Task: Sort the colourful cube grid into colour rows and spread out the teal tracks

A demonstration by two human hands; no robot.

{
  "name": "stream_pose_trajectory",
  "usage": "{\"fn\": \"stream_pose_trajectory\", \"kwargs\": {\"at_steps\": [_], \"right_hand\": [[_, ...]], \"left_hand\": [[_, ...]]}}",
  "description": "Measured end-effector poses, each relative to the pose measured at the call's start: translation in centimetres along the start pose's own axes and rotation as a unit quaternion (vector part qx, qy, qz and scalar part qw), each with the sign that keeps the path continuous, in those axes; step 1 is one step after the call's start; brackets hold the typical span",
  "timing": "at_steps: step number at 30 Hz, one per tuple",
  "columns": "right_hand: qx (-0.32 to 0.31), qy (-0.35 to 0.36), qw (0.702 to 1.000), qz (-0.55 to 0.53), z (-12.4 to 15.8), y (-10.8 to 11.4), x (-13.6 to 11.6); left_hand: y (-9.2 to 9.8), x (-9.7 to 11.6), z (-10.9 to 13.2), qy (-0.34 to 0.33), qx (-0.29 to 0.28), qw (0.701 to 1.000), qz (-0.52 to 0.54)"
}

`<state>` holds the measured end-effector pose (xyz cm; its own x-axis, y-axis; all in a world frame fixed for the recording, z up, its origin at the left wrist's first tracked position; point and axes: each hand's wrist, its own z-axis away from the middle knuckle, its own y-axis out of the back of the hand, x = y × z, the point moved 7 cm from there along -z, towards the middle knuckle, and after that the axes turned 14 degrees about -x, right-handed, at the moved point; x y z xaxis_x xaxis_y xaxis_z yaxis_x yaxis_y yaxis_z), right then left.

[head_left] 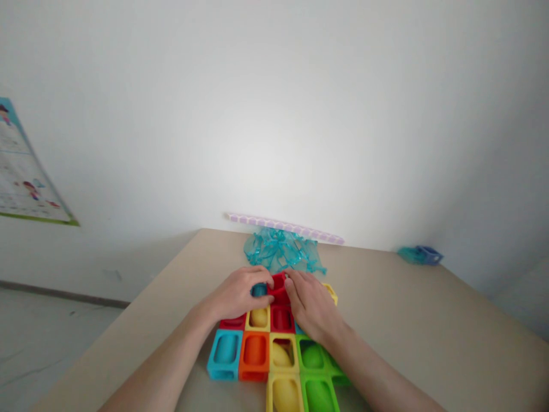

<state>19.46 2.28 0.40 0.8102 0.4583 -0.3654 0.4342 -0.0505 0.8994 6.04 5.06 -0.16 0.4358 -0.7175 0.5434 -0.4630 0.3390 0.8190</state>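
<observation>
On a beige tabletop (pixel 407 320), I am gripping a red block (pixel 279 289) at the far side of a patchwork of colored blocks (pixel 282 356). The fingers of my left hand (pixel 246 293) are grasping it from the left; those of my right hand (pixel 315 306) are grasping it from the right. Blue, orange, yellow and green blocks are filling the near rows. Just beyond, turquoise plastic (pixel 281 250) is lying before a lilac strip (pixel 283 226) near the wall (pixel 274 126), while a small blue box (pixel 430 255) is resting far right.
</observation>
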Motion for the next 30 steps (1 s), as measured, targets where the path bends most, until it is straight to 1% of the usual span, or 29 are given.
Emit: {"fn": "stream_pose_trajectory", "kwargs": {"at_steps": [3,5,8,10,11,13,15,16,18,19,21,22,27,30], "right_hand": [[-0.02,-0.014,0.999,-0.02,-0.1,-0.3,0.3],[-0.027,-0.013,0.999,-0.018,0.0,-0.4,0.1],[-0.045,-0.007,0.999,0.028,0.2,-0.4,-0.5],[-0.053,0.002,0.997,0.059,0.4,-0.3,-1.0],[-0.048,0.008,0.996,0.07,0.5,-0.2,-1.2],[-0.016,0.009,0.996,0.088,0.7,0.5,-1.3],[0.027,-0.026,0.994,0.106,0.8,1.3,-0.8],[0.036,-0.055,0.991,0.113,0.8,1.5,-0.4],[0.013,-0.106,0.988,0.116,0.7,1.1,0.6],[-0.007,-0.115,0.987,0.11,0.6,0.7,0.9],[-0.034,-0.102,0.991,0.085,0.5,-0.1,1.0],[-0.037,-0.09,0.993,0.071,0.6,-0.3,1.0],[-0.01,-0.069,0.997,0.02,0.8,0.2,1.5],[-0.025,0.007,0.999,-0.026,0.7,0.1,0.8]], "left_hand": [[0.5,-0.4,0.2,-0.012,0.05,0.998,0.039],[0.9,-1.0,0.4,-0.013,0.095,0.993,0.069],[1.4,-2.4,0.8,0.013,0.162,0.978,0.131],[1.3,-3.3,0.9,0.038,0.184,0.967,0.172],[1.2,-3.7,1.0,0.048,0.188,0.963,0.187],[1.0,-4.1,1.0,0.059,0.189,0.959,0.204],[0.9,-4.1,1.0,0.06,0.188,0.958,0.209],[0.9,-4.1,1.0,0.059,0.187,0.958,0.207],[1.1,-3.8,1.0,0.056,0.185,0.962,0.195],[1.1,-3.7,1.0,0.055,0.183,0.963,0.189],[1.2,-3.5,1.0,0.055,0.18,0.965,0.182],[1.3,-3.4,1.0,0.056,0.179,0.966,0.18],[1.2,-3.6,1.1,0.07,0.175,0.97,0.155],[1.1,-3.7,1.0,0.07,0.168,0.972,0.15]]}}
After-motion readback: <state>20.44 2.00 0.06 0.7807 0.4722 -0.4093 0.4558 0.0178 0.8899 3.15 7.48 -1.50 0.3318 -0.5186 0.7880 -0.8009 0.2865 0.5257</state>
